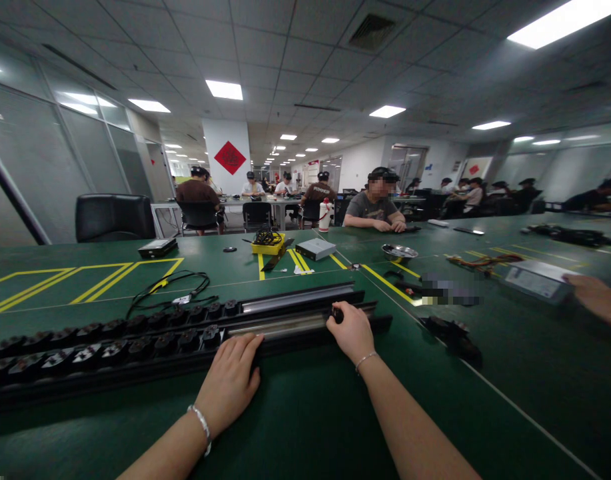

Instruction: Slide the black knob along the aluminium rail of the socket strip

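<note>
Two long black rails (pixel 305 327) lie side by side on the green table, each with a pale metallic channel. Round black socket modules (pixel 164 344) fill their left part in rows. My left hand (pixel 234 373) rests on the near rail just right of its last module, fingers stretched out and together, gripping nothing. At the near rail's right end, my right hand (pixel 354 333) pinches a small round black module (pixel 338 314) between thumb and fingers. The module sits at the channel; my fingers partly hide it, and I cannot tell whether it is seated.
A black cable (pixel 185 287) lies behind the rails. Farther back are a yellow box (pixel 268 248), a grey metal box (pixel 312 249) and a steel bowl (pixel 399 253). At right, another person's hand (pixel 598 297) touches a silver power supply (pixel 538 280). A co-worker (pixel 378 207) sits opposite.
</note>
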A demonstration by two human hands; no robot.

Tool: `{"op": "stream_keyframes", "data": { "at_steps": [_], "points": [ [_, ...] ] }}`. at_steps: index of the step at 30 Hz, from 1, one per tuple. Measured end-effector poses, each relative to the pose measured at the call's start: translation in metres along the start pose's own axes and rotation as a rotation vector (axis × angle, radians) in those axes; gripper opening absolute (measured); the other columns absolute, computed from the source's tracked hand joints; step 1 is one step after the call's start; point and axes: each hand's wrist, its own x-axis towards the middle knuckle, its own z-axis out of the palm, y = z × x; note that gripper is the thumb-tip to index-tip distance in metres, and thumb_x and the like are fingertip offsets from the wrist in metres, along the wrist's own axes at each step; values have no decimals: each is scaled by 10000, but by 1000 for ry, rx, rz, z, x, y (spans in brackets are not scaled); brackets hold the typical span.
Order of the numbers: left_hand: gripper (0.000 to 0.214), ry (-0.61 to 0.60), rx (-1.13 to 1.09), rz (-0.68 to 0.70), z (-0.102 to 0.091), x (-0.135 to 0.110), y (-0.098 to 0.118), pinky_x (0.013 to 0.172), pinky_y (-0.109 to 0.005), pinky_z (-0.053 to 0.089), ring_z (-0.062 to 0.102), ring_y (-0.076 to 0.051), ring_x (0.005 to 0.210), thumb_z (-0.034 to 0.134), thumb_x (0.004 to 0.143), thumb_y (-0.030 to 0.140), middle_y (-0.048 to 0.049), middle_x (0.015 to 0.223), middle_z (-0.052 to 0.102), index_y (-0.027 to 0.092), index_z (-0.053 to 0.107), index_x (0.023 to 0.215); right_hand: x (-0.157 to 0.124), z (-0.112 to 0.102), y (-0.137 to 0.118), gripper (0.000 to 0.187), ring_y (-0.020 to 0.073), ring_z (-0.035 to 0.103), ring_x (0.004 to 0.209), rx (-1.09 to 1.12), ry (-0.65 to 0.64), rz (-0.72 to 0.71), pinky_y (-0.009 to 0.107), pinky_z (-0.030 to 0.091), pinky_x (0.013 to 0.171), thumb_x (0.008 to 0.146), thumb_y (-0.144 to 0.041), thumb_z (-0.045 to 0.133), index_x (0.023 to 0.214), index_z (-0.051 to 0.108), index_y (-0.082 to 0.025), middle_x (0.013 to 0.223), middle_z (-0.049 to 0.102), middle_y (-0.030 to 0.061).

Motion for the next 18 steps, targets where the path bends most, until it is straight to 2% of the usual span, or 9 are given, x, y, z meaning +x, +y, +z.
{"op": "stream_keyframes", "data": {
  "at_steps": [10,18],
  "points": [
    [484,-19,3,-17,1,0,0,959,-424,339,468,-225,1067,464,749,185,-76,1158,508,198,394,1228,-1,-4,-1,257,180,560,875,-25,-5,27,307,350,854,689,-254,492,922,588,-203,903,638,35],
    [481,2,-13,-12,2,-1,0,946,-432,349,476,-225,1060,456,753,184,-76,1157,513,206,395,1229,0,-3,0,265,183,557,895,-15,-8,14,310,341,878,692,-253,490,933,585,-198,929,634,35]
  ]
}}
